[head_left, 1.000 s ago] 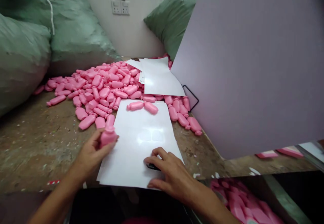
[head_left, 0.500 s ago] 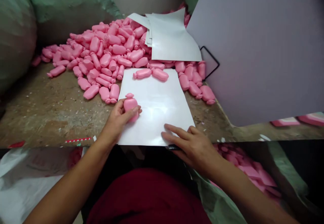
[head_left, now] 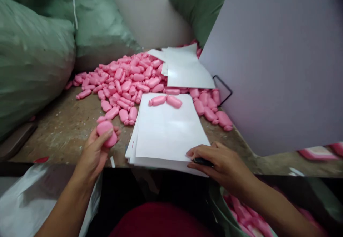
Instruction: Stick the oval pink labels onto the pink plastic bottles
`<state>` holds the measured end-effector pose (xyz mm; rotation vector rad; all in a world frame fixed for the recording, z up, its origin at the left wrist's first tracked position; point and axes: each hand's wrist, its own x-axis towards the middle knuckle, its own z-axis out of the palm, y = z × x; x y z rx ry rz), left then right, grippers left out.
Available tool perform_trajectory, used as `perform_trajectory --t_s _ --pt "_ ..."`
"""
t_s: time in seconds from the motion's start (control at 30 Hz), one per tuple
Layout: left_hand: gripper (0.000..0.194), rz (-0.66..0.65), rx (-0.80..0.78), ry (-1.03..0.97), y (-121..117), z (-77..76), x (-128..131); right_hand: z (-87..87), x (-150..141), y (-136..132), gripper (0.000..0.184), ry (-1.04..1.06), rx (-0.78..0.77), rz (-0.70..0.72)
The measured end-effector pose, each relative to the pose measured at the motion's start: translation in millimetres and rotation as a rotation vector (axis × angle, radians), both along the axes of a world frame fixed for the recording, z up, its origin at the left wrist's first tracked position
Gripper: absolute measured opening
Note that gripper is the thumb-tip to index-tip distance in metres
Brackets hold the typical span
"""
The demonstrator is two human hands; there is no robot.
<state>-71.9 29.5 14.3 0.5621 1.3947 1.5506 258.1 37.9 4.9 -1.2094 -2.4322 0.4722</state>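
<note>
The left hand (head_left: 92, 155) wraps its fingers and thumb around one pink plastic bottle (head_left: 105, 133), held over the bench's edge, while the right hand (head_left: 219, 164) pinches a small black object (head_left: 202, 161) at the near edge of one stack of white sheets (head_left: 168, 133). Two bottles (head_left: 158, 100) lie on that stack; beyond spreads a heap of pink bottles (head_left: 128, 83), too many to count, beside a second pile of white sheets (head_left: 187, 69).

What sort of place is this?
Probably a small workshop handling or packing plastic goods. Signs: a heap of pink plastic bottles on a worn, scuffed workbench, stacked white sheets, and bulging green woven sacks piled alongside.
</note>
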Motion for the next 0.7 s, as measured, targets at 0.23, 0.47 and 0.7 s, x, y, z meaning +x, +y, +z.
perform_trajectory --t_s 0.23,0.47,0.7 --pt "0.05 0.08 -0.081 -0.069 -12 -18.1 -12 59.7 2 24 0.028 -0.137 0.077 0.113" --pt "0.069 -0.027 -0.072 -0.119 -21 -18.2 -4 123.1 16 53 0.05 -0.097 0.367 -0.136" --pt "0.088 -0.039 -0.183 -0.175 -15 -56.0 -15 264.8 9 129 0.025 0.048 0.665 -0.607"
